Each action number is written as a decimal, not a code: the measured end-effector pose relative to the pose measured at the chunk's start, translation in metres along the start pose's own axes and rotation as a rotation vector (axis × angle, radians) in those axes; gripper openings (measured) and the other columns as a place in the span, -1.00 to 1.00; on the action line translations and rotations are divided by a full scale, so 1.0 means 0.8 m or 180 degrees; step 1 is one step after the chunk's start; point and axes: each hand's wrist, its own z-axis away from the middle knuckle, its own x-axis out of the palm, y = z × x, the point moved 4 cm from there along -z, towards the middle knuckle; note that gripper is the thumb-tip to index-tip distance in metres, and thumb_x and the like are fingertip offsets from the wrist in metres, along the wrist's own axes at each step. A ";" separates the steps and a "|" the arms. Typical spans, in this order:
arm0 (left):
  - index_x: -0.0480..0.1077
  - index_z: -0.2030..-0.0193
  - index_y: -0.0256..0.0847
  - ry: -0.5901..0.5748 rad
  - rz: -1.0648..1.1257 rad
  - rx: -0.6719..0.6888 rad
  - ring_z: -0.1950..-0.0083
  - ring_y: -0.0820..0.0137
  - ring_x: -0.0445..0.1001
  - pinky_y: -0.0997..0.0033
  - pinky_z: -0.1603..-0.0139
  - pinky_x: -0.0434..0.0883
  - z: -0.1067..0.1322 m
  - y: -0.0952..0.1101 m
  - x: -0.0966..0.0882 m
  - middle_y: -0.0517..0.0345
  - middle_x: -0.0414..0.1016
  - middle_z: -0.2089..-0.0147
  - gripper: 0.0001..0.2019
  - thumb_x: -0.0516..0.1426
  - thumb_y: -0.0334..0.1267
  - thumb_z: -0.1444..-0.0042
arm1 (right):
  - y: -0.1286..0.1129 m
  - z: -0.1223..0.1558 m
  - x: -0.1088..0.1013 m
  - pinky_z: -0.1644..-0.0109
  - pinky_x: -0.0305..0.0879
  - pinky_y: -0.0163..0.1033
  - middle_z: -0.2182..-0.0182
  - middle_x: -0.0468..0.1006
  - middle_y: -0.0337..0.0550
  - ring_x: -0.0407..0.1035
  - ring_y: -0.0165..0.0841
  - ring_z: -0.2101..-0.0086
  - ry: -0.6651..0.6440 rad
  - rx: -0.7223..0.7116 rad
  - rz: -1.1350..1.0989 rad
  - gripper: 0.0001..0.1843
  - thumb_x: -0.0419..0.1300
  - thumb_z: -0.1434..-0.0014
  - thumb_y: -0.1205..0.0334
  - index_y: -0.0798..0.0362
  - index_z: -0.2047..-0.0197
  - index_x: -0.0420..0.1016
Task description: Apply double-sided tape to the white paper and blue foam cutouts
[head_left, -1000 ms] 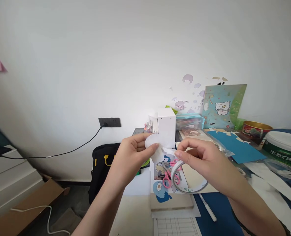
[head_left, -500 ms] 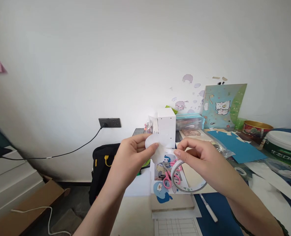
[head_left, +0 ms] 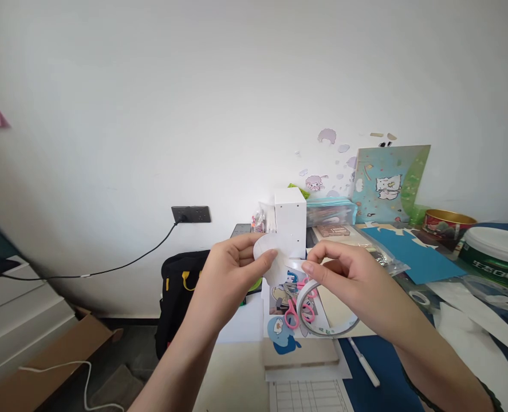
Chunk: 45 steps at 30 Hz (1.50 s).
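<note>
My left hand (head_left: pixel 228 277) pinches a small white paper cut-out (head_left: pixel 266 247) between thumb and fingers, held up over the desk's left end. My right hand (head_left: pixel 348 280) is closed on a thin white roll of tape (head_left: pixel 327 326), whose ring hangs below the fingers. Thumb and forefinger of that hand pinch the tape's loose end (head_left: pixel 299 264) right beside the cut-out. Pink scissors (head_left: pixel 296 312) lie on a printed cartoon sheet (head_left: pixel 282 335) under the hands.
A white box (head_left: pixel 290 220) stands behind the hands. Blue paper (head_left: pixel 412 257), a gold tin (head_left: pixel 447 224), a white tub (head_left: pixel 494 252) and a pen (head_left: pixel 363 361) lie to the right. A black bag (head_left: pixel 178 286), a wall socket (head_left: pixel 191 214) and a cardboard box (head_left: pixel 47 366) sit left.
The right hand has drawn the tape's loose end slightly left, closer to the paper cut-out. The left hand has stayed in place.
</note>
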 end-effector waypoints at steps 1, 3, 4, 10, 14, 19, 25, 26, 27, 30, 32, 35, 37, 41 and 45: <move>0.52 0.15 -0.29 -0.0001 0.0001 0.0000 0.43 0.43 0.52 0.58 0.50 0.39 0.000 0.000 0.000 0.10 0.61 0.43 -0.74 0.25 -0.26 0.00 | 0.000 0.000 0.000 0.58 0.05 -0.35 0.55 0.35 -0.30 0.17 -0.48 0.62 0.0007 0.0002 -0.0007 -0.72 0.09 -0.20 -0.01 0.00 0.41 0.35; 0.51 0.15 -0.29 -0.0004 0.0000 -0.0007 0.43 0.41 0.52 0.56 0.49 0.40 0.000 0.001 0.000 0.12 0.60 0.45 -0.74 0.25 -0.26 0.00 | 0.000 0.001 0.001 0.58 0.07 -0.34 0.54 0.37 -0.28 0.20 -0.47 0.61 0.0022 0.0003 -0.0014 -0.72 0.08 -0.20 -0.01 0.01 0.40 0.35; 0.51 0.15 -0.28 -0.0004 -0.0005 -0.0009 0.43 0.41 0.52 0.55 0.49 0.40 0.000 0.001 0.000 0.12 0.60 0.45 -0.74 0.25 -0.26 0.00 | 0.000 0.002 0.001 0.58 0.08 -0.34 0.54 0.38 -0.28 0.21 -0.46 0.61 0.0027 0.0002 -0.0015 -0.72 0.08 -0.21 -0.01 0.01 0.40 0.35; 0.49 0.19 -0.25 0.0065 -0.0087 0.0057 0.43 0.39 0.52 0.50 0.48 0.44 0.001 0.002 0.002 0.10 0.61 0.35 -0.74 0.29 -0.28 0.07 | -0.002 0.004 0.001 0.60 0.05 -0.35 0.62 0.29 -0.33 0.16 -0.48 0.65 0.0120 -0.0029 0.0152 -0.75 0.07 -0.22 0.07 0.01 0.43 0.32; 0.47 0.19 -0.20 0.0249 -0.0378 0.0208 0.49 0.48 0.45 0.55 0.52 0.40 0.002 0.004 0.005 0.20 0.59 0.38 -0.73 0.29 -0.35 0.09 | -0.003 0.004 0.001 0.59 0.05 -0.35 0.65 0.27 -0.35 0.14 -0.48 0.65 0.0152 -0.0032 0.0281 -0.76 0.06 -0.22 0.09 -0.01 0.44 0.32; 0.41 0.07 -0.15 0.0161 -0.0750 0.0442 0.42 0.49 0.42 0.56 0.48 0.40 0.004 0.008 0.005 0.16 0.54 0.23 -0.64 0.27 -0.33 0.08 | -0.006 0.006 0.003 0.60 0.04 -0.37 0.65 0.28 -0.36 0.17 -0.48 0.65 0.0222 -0.0052 0.0474 -0.79 0.06 -0.22 0.11 -0.02 0.43 0.32; 0.35 0.01 -0.08 0.0185 -0.0990 0.0702 0.38 0.46 0.44 0.53 0.47 0.39 0.008 0.008 0.005 0.13 0.47 0.12 -0.57 0.26 -0.30 0.07 | -0.026 0.016 0.002 0.61 0.05 -0.38 0.62 0.30 -0.34 0.17 -0.49 0.64 0.0775 -0.0732 0.0967 -0.79 0.13 -0.15 0.26 0.02 0.51 0.25; 0.34 0.01 -0.07 0.0198 -0.0925 0.0713 0.35 0.44 0.45 0.52 0.46 0.39 0.008 0.008 0.006 0.13 0.47 0.12 -0.57 0.27 -0.31 0.07 | -0.030 0.019 0.002 0.59 0.08 -0.38 0.60 0.32 -0.33 0.18 -0.50 0.63 0.0892 -0.0916 0.1069 -0.80 0.13 -0.14 0.30 0.02 0.50 0.26; 0.34 0.02 -0.06 0.0225 -0.0864 0.0734 0.32 0.42 0.47 0.51 0.44 0.40 0.009 0.008 0.006 0.13 0.47 0.11 -0.57 0.27 -0.32 0.08 | -0.033 0.022 0.003 0.58 0.10 -0.39 0.58 0.34 -0.32 0.20 -0.50 0.61 0.0989 -0.1095 0.1176 -0.82 0.13 -0.13 0.33 0.02 0.49 0.26; 0.35 0.04 -0.07 0.0222 -0.0804 0.0792 0.25 0.37 0.48 0.49 0.39 0.42 0.009 0.009 0.008 0.12 0.47 0.12 -0.59 0.26 -0.35 0.08 | -0.039 0.030 0.006 0.57 0.11 -0.39 0.53 0.39 -0.29 0.25 -0.49 0.58 0.1291 -0.1589 0.1555 -0.84 0.12 -0.13 0.40 0.03 0.46 0.28; 0.36 0.05 -0.08 0.0172 -0.0785 0.0747 0.27 0.37 0.49 0.46 0.36 0.42 0.010 0.010 0.009 0.11 0.47 0.13 -0.61 0.25 -0.36 0.07 | -0.042 0.033 0.008 0.58 0.09 -0.37 0.53 0.40 -0.27 0.27 -0.47 0.57 0.1559 -0.1898 0.1860 -0.85 0.11 -0.14 0.41 0.04 0.44 0.29; 0.37 0.05 -0.08 0.0159 -0.0815 0.0691 0.31 0.40 0.47 0.44 0.34 0.41 0.012 0.011 0.009 0.11 0.46 0.12 -0.62 0.24 -0.34 0.06 | -0.044 0.035 0.010 0.57 0.12 -0.34 0.54 0.43 -0.24 0.28 -0.46 0.58 0.1810 -0.2244 0.2271 -0.87 0.11 -0.16 0.41 0.07 0.42 0.32; 0.37 0.04 -0.07 0.0089 -0.0757 0.0681 0.32 0.42 0.44 0.45 0.33 0.41 0.013 0.011 0.007 0.11 0.46 0.11 -0.60 0.26 -0.29 0.08 | -0.044 0.037 0.010 0.51 0.19 -0.32 0.51 0.48 -0.21 0.34 -0.44 0.55 0.1903 -0.2491 0.2486 -0.90 0.15 -0.16 0.41 0.07 0.39 0.34; 0.39 0.00 -0.12 -0.0722 0.0144 0.0427 0.15 0.24 0.45 0.31 0.19 0.43 0.005 0.005 0.007 0.00 0.45 0.06 -0.46 0.22 0.10 0.11 | -0.046 0.050 0.001 0.40 0.31 -0.28 0.43 0.56 -0.15 0.41 -0.39 0.45 0.2222 -0.3293 0.2749 -0.90 0.24 -0.11 0.40 0.06 0.31 0.39; 0.49 0.15 -0.26 -0.1697 0.0635 -0.0218 0.15 0.22 0.45 0.29 0.14 0.39 -0.007 -0.014 0.011 -0.08 0.50 0.21 -0.40 -0.10 0.22 -0.10 | -0.044 0.068 -0.003 0.31 0.40 -0.23 0.43 0.55 -0.21 0.42 -0.37 0.41 0.2357 -0.3869 0.2786 -0.85 0.27 -0.09 0.40 0.02 0.27 0.42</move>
